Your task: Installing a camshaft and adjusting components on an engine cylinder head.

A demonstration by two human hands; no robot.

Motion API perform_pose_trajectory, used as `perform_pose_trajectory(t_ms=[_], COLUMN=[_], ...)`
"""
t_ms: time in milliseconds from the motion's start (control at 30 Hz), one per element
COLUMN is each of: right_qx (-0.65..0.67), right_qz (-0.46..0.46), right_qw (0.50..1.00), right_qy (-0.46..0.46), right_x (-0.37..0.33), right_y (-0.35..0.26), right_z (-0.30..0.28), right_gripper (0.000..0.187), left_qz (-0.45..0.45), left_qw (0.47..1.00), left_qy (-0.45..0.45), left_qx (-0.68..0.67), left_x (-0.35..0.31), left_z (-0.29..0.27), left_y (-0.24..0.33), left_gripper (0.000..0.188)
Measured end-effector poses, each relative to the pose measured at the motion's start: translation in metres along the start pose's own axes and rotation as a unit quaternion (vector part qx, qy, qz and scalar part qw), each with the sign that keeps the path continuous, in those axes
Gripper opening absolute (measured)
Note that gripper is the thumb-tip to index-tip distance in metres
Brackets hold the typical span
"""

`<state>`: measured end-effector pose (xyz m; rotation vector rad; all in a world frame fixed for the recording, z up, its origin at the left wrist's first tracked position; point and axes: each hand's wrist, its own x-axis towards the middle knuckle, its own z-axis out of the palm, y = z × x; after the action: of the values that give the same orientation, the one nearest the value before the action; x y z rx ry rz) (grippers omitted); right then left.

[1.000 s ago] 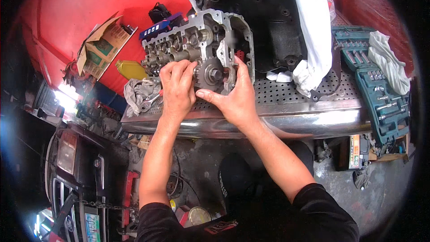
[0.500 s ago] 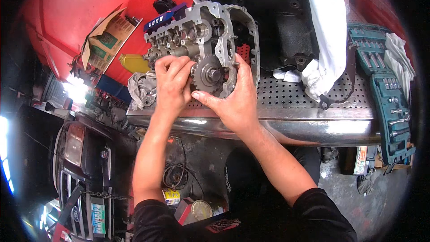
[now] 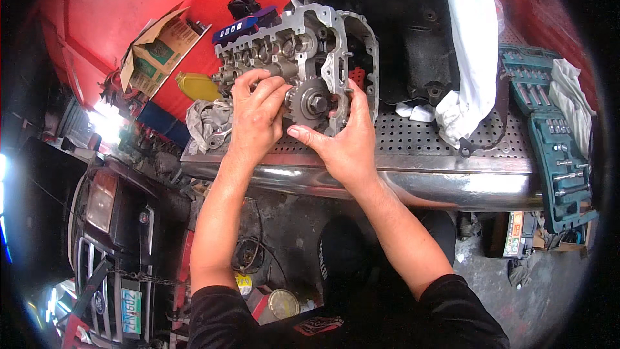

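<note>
A silver-grey cylinder head (image 3: 258, 48) rests on the perforated metal bench, its row of round bores and lobed camshaft running away to the far left. On its near end sits a toothed camshaft sprocket (image 3: 309, 105) with a bolt at the centre. My left hand (image 3: 258, 113) is closed at the sprocket's left rim, its fingertips partly hidden behind the teeth. My right hand (image 3: 345, 145) grips around the near end of the cylinder head. Its fingers reach up along the right flange, while the thumb lies by the sprocket's lower edge.
A dark engine block (image 3: 407, 32) stands behind, with a white cloth (image 3: 471, 45) beside it. At right lies an open green socket set (image 3: 558, 155). A grey rag (image 3: 208, 126), a yellow bottle (image 3: 196, 85) and a cardboard box (image 3: 155, 52) sit at left. The polished bench edge (image 3: 413, 184) runs in front.
The cylinder head and sprocket appear slightly farther right in view. My left fingers have shifted and uncurled a little along the sprocket's left side. My right hand keeps its grip.
</note>
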<state>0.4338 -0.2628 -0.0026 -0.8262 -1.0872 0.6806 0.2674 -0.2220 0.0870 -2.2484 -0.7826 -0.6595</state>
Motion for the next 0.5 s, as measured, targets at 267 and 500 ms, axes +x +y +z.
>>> perform_pose_trajectory(t_ms=[267, 500], right_qx=[0.017, 0.022], right_qz=[-0.029, 0.004], right_qw=[0.999, 1.000], right_qy=[0.008, 0.017], right_x=[-0.001, 0.002], right_y=[0.005, -0.001], right_z=[0.000, 0.003], right_gripper=[0.109, 0.100], left_qz=[-0.006, -0.068], left_qw=[1.000, 0.986], left_qy=[0.007, 0.145], left_qx=[0.000, 0.038], left_x=[-0.002, -0.023], left_z=[0.004, 0.023], left_y=[0.001, 0.025], left_gripper=[0.045, 0.041])
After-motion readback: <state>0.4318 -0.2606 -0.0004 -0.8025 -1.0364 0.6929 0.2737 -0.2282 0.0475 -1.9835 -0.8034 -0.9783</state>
